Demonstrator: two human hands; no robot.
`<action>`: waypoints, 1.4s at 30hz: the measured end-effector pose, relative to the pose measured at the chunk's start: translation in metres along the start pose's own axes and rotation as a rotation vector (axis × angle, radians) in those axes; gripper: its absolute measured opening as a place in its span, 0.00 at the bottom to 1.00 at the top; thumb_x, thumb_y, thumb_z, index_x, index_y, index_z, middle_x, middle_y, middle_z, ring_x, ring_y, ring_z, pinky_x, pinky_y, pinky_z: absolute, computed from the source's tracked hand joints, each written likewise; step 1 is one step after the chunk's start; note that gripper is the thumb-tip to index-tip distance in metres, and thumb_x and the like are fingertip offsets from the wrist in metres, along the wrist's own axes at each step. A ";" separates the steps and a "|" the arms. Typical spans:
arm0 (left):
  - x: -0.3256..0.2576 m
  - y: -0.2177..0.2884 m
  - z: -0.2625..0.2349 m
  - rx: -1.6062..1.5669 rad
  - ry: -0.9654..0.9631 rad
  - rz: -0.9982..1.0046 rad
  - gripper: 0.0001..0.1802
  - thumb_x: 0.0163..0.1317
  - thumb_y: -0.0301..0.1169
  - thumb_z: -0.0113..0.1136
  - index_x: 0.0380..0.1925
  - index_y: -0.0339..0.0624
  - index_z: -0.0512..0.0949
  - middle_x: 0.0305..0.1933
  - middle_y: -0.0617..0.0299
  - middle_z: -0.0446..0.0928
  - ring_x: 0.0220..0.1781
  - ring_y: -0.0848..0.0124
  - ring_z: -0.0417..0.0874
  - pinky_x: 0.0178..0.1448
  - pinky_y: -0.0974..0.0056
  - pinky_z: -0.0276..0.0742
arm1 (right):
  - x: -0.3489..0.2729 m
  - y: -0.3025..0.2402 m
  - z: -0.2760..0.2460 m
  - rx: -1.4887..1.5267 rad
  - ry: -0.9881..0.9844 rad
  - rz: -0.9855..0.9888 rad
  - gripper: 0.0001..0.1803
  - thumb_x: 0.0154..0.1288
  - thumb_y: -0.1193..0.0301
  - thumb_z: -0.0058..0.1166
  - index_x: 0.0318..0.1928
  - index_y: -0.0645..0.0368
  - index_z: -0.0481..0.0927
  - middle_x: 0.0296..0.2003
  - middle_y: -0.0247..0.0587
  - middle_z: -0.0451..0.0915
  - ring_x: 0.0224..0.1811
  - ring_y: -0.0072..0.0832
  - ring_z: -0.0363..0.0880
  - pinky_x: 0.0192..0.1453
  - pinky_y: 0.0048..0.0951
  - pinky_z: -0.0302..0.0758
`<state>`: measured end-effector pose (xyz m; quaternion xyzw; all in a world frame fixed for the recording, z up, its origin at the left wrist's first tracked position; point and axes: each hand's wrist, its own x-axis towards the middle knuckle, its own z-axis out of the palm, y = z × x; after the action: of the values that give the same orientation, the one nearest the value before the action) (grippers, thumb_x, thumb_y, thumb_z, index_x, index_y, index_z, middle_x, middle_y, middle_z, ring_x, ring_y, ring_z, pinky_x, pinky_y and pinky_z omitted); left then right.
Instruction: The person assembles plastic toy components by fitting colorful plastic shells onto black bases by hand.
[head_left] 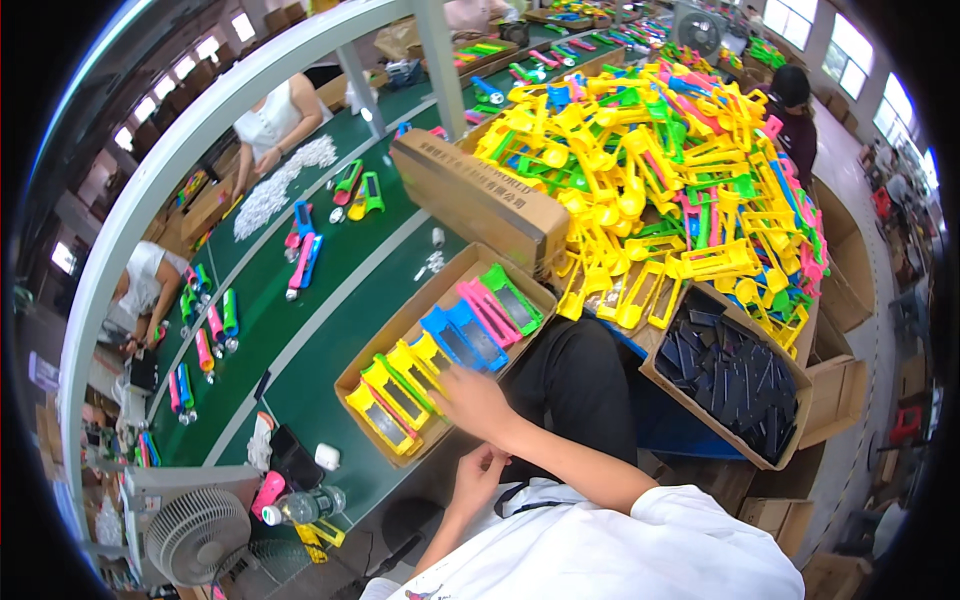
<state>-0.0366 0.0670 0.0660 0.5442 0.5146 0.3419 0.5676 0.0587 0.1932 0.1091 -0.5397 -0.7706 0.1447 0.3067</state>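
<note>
A shallow cardboard box on the bench holds a row of plastic housings with dark panels set in them. Yellow housings fill its near end, then come blue housings, a pink housing and a green housing. My right hand reaches over the box's near side, its fingers closed on the edge of a yellow housing; the fingertips are partly hidden. Close to my body, below my right wrist, my left hand is curled with its fingertips pressed together. Whatever it pinches is too small to make out.
A big heap of yellow, green and pink plastic parts rises at right, above a carton of dark panels. A closed carton borders the green conveyor. A fan and a bottle stand lower left. Co-workers sit across.
</note>
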 end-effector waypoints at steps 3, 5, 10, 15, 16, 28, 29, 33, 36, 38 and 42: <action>0.011 0.032 -0.003 0.153 -0.068 0.071 0.11 0.74 0.31 0.64 0.43 0.32 0.84 0.38 0.54 0.88 0.41 0.70 0.89 0.50 0.65 0.82 | -0.031 0.009 -0.078 0.332 0.036 -0.107 0.17 0.62 0.58 0.74 0.39 0.58 0.86 0.35 0.40 0.84 0.38 0.40 0.87 0.43 0.40 0.83; 0.023 0.067 -0.007 0.416 -0.209 0.241 0.12 0.66 0.34 0.72 0.42 0.37 0.86 0.38 0.51 0.88 0.42 0.61 0.90 0.50 0.62 0.82 | -0.053 0.033 -0.133 0.376 0.035 -0.128 0.19 0.57 0.59 0.78 0.42 0.58 0.87 0.35 0.37 0.85 0.40 0.36 0.86 0.46 0.35 0.81; 0.079 0.140 0.007 0.517 -0.528 0.482 0.13 0.64 0.34 0.74 0.44 0.39 0.86 0.39 0.54 0.87 0.43 0.57 0.88 0.48 0.56 0.83 | -0.121 0.108 -0.250 0.708 -0.198 0.147 0.19 0.55 0.74 0.74 0.50 0.60 0.89 0.39 0.35 0.88 0.42 0.23 0.86 0.48 0.27 0.81; 0.170 0.193 0.087 0.488 -0.469 0.619 0.12 0.69 0.32 0.68 0.47 0.37 0.84 0.43 0.50 0.86 0.45 0.56 0.88 0.50 0.58 0.82 | -0.160 0.166 -0.326 0.527 0.209 0.324 0.12 0.75 0.70 0.53 0.41 0.66 0.85 0.29 0.37 0.84 0.33 0.21 0.83 0.40 0.25 0.77; 0.195 0.201 0.113 0.474 -0.479 0.611 0.11 0.70 0.32 0.67 0.47 0.37 0.84 0.44 0.49 0.86 0.47 0.54 0.88 0.52 0.58 0.82 | -0.165 0.181 -0.339 0.503 0.238 0.383 0.14 0.77 0.69 0.50 0.38 0.66 0.84 0.28 0.37 0.84 0.32 0.21 0.81 0.38 0.25 0.76; 0.415 0.210 0.315 1.075 -0.128 0.769 0.11 0.59 0.27 0.62 0.41 0.35 0.82 0.46 0.40 0.82 0.49 0.40 0.86 0.53 0.41 0.84 | -0.161 0.260 -0.343 -0.288 0.305 0.248 0.09 0.70 0.66 0.63 0.45 0.56 0.85 0.44 0.40 0.85 0.50 0.41 0.83 0.53 0.42 0.79; 0.424 0.206 0.315 1.122 -0.102 0.794 0.12 0.61 0.31 0.63 0.41 0.34 0.84 0.48 0.39 0.84 0.45 0.41 0.89 0.50 0.44 0.86 | -0.159 0.262 -0.340 -0.381 0.345 0.197 0.11 0.69 0.66 0.64 0.48 0.56 0.85 0.48 0.38 0.85 0.54 0.39 0.82 0.55 0.40 0.78; 0.440 0.198 0.317 1.156 -0.204 0.603 0.20 0.66 0.39 0.59 0.46 0.32 0.84 0.54 0.33 0.84 0.53 0.42 0.89 0.55 0.43 0.85 | -0.161 0.273 -0.325 -0.485 0.282 0.209 0.16 0.67 0.67 0.67 0.53 0.54 0.87 0.54 0.32 0.85 0.59 0.34 0.77 0.60 0.39 0.72; 0.436 0.199 0.318 1.072 -0.192 0.628 0.22 0.70 0.43 0.56 0.52 0.36 0.82 0.51 0.35 0.85 0.56 0.42 0.86 0.60 0.43 0.83 | -0.161 0.279 -0.319 -0.516 0.224 0.270 0.15 0.66 0.67 0.67 0.53 0.52 0.87 0.53 0.30 0.86 0.58 0.33 0.77 0.59 0.40 0.71; 0.430 0.203 0.319 1.060 -0.199 0.617 0.25 0.69 0.44 0.57 0.57 0.37 0.80 0.53 0.37 0.85 0.57 0.41 0.85 0.63 0.43 0.81 | -0.163 0.281 -0.318 -0.537 0.227 0.283 0.14 0.67 0.67 0.66 0.52 0.51 0.88 0.51 0.28 0.86 0.58 0.33 0.77 0.58 0.40 0.71; 0.431 0.210 0.301 1.024 -0.221 0.597 0.25 0.65 0.41 0.62 0.57 0.36 0.82 0.55 0.41 0.86 0.58 0.43 0.86 0.64 0.45 0.81 | -0.157 0.283 -0.317 -0.516 0.239 0.269 0.13 0.67 0.67 0.67 0.51 0.51 0.88 0.49 0.30 0.84 0.57 0.34 0.76 0.59 0.40 0.71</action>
<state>0.3888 0.4322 0.1413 0.9016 0.3766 0.1365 0.1631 0.5043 0.1212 0.1467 -0.7100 -0.6620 -0.0807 0.2262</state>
